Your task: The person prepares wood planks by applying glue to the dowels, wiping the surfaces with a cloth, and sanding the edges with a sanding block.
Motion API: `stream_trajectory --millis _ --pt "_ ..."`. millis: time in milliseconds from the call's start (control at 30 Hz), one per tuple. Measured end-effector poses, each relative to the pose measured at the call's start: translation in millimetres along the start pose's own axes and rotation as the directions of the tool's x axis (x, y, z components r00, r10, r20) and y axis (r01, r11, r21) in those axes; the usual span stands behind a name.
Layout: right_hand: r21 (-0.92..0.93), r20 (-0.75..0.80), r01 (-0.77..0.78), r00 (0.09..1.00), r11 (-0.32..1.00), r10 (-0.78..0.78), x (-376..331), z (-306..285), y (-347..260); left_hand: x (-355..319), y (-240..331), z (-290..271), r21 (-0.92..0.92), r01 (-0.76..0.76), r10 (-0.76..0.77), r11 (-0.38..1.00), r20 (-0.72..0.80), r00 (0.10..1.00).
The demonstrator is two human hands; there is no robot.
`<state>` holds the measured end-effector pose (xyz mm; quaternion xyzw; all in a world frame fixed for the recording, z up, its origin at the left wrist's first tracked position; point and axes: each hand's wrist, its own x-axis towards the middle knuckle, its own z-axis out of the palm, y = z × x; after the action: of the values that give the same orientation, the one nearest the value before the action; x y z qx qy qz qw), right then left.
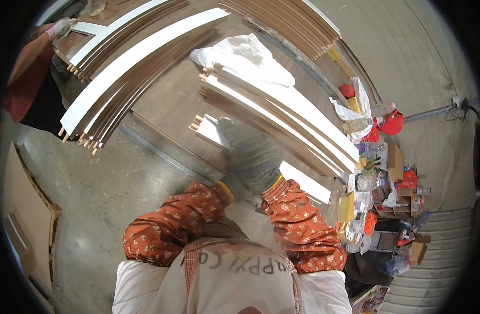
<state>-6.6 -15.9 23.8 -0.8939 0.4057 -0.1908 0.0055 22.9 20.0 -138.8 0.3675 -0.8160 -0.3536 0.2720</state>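
Observation:
My right hand (254,156), in a dark grey knitted glove with a yellow cuff, lies across the middle of a narrow white board (305,182). Its fingers look stretched out over the board, though they are blurred. Wooden dowels stick out of the board's left end. My left hand (237,188), gloved too, is low beside the right one and partly behind it; its fingers are hidden. Just beyond my hands, a stack of white-faced boards with dowel ends (282,115) lies on the brown tabletop (169,118).
More dowelled boards (146,63) are stacked at the far left, where another person's gloved hand (63,27) touches a white piece. A white sack (245,55) lies behind the middle stack. Brown boards (282,21) stand at the back. Bottles, bags and boxes (365,183) clutter the right side.

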Motion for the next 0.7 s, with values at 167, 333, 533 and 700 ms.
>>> stream_trajectory --millis 167,333,533,700 --pt "-0.039 0.216 0.066 0.975 0.997 -0.056 1 -6 -6 -5 -1 0 0.015 0.004 -0.004 1.000 -0.007 1.000" --pt "-0.074 0.115 0.118 0.987 0.990 -0.109 19 -34 -21 -5 2 -2 0.035 0.007 -0.006 0.999 -0.022 1.000" --pt "-0.053 0.268 0.102 0.960 0.993 -0.084 22 -37 -22 -3 8 -6 0.060 0.014 -0.012 0.998 -0.042 0.999" --pt "0.063 0.120 -0.035 0.992 0.997 0.028 26 -31 -15 2 9 -11 0.089 0.027 -0.021 0.996 -0.064 0.998"
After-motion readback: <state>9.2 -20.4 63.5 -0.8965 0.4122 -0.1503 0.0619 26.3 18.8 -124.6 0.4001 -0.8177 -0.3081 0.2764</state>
